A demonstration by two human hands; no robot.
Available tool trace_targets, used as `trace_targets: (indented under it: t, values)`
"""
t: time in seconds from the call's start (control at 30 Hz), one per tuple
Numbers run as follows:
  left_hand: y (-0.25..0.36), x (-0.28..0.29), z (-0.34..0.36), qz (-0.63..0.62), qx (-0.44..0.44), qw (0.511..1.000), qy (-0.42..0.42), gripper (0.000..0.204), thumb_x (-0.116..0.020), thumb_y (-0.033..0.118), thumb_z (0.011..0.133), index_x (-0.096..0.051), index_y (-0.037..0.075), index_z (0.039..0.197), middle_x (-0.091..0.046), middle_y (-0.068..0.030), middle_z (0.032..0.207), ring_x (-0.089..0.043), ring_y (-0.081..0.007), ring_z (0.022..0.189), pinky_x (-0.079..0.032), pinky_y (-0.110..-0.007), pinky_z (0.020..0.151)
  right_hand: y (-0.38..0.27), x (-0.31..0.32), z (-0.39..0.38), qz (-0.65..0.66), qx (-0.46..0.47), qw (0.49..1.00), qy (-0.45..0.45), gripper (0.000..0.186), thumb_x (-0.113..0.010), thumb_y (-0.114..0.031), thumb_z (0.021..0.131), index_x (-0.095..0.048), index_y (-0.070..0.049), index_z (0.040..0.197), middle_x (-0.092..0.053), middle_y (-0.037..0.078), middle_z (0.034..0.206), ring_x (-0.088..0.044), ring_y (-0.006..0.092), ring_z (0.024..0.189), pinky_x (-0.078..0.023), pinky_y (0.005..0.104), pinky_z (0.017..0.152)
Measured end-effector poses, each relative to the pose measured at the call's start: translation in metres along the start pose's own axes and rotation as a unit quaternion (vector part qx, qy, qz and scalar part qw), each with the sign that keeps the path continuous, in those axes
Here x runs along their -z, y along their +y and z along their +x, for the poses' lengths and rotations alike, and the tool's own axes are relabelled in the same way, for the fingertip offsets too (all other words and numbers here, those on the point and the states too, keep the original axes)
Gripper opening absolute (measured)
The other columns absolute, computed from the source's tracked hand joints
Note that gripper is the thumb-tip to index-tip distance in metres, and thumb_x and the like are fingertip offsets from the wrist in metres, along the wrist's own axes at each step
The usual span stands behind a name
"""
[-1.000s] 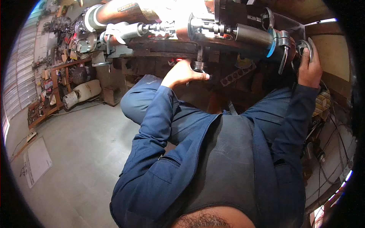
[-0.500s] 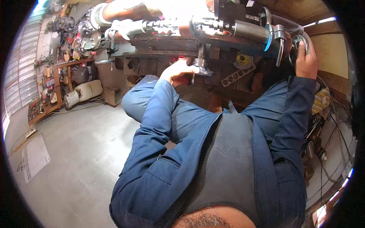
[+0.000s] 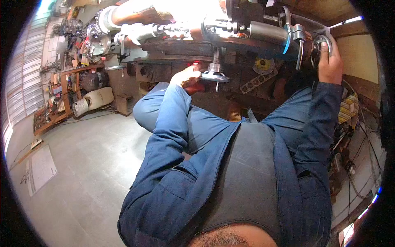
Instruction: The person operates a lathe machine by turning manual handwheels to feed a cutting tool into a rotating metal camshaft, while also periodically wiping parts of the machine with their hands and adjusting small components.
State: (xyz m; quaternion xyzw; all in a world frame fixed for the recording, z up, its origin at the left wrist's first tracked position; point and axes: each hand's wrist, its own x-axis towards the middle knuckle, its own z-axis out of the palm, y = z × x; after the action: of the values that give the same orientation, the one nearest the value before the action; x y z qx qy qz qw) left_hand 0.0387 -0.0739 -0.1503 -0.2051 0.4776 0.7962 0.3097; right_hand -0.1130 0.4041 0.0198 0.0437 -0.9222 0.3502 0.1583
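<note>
A metal lathe spans the far side in front of my lap. My left hand (image 3: 186, 78) has its fingers closed on the left rim of a small metal handwheel (image 3: 215, 77), which sticks out toward me on a shaft below the carriage. At the machine's right end my right hand (image 3: 331, 66) grips the rim of another handwheel (image 3: 324, 40). Between the two lies a grey tailstock cylinder (image 3: 268, 33), with a clamp lever (image 3: 300, 54) hanging beside it. Strong glare hides much of the carriage and whatever is at its middle.
At far left a wooden rack (image 3: 61, 99) holds many loose tools and parts. A white cylindrical container (image 3: 95, 100) lies beside it on the floor. Under the lathe are a yellow disc (image 3: 263, 66) and a multi-socket strip (image 3: 258, 80). Cables (image 3: 362, 160) run down on the right.
My left hand has moved slightly left and now sits at the handwheel's left rim. The handwheel's small handle has shifted from left of the hub to the right. My right hand stays on its wheel.
</note>
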Motion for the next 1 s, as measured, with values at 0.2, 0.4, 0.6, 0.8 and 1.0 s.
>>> trace_targets:
  t: [0.2,0.4,0.6,0.8,1.0]
  values:
    - [0.051,-0.084,-0.025,-0.009,0.029,0.997,-0.065,0.067,-0.082,0.024,0.072,-0.053,0.002,0.128,-0.062,-0.0081,0.117,-0.058,-0.0176,0.102,-0.05,-0.038,0.082,0.004,-0.001,-0.001,-0.03,0.004,0.999,0.011,0.039,-0.049,-0.031,0.1,-0.055,-0.01,0.132,-0.064,0.022,0.119,-0.062,0.0377,0.111,-0.048,0.041,0.094]
    - [0.035,-0.087,-0.01,0.172,-0.008,0.985,-0.003,0.058,-0.086,0.017,0.068,-0.056,-0.001,0.114,-0.064,-0.0063,0.097,-0.059,-0.0158,0.085,-0.049,-0.034,0.072,0.001,-0.001,-0.001,0.002,0.021,1.0,0.013,0.038,-0.05,-0.029,0.1,-0.056,-0.009,0.132,-0.064,0.021,0.12,-0.062,0.0352,0.114,-0.047,0.0395,0.095]
    - [0.034,-0.085,-0.015,0.099,0.025,0.995,0.008,0.056,-0.085,0.013,0.067,-0.057,-0.001,0.114,-0.064,-0.0063,0.099,-0.058,-0.0153,0.087,-0.048,-0.036,0.069,0.004,-0.002,0.0,-0.011,0.017,1.0,0.005,0.037,-0.051,-0.029,0.1,-0.056,-0.01,0.132,-0.063,0.021,0.122,-0.061,0.0344,0.114,-0.047,0.0386,0.096]
    - [0.037,-0.076,-0.011,0.16,0.013,0.987,0.0,0.057,-0.084,0.018,0.067,-0.057,0.0,0.115,-0.064,-0.0064,0.101,-0.058,-0.0164,0.09,-0.049,-0.039,0.07,0.008,-0.002,0.0,0.018,0.009,1.0,0.003,0.038,-0.051,-0.03,0.1,-0.056,-0.01,0.132,-0.063,0.021,0.123,-0.061,0.0345,0.115,-0.047,0.0386,0.096]
    - [0.055,-0.094,-0.003,0.366,0.018,0.93,0.003,0.065,-0.087,0.032,0.065,-0.061,-0.003,0.113,-0.066,-0.0116,0.096,-0.063,-0.0177,0.08,-0.053,-0.038,0.066,0.003,-0.001,-0.001,-0.004,0.023,0.999,0.029,0.041,-0.053,-0.031,0.098,-0.056,-0.008,0.132,-0.063,0.021,0.122,-0.061,0.0338,0.117,-0.047,0.0392,0.097]
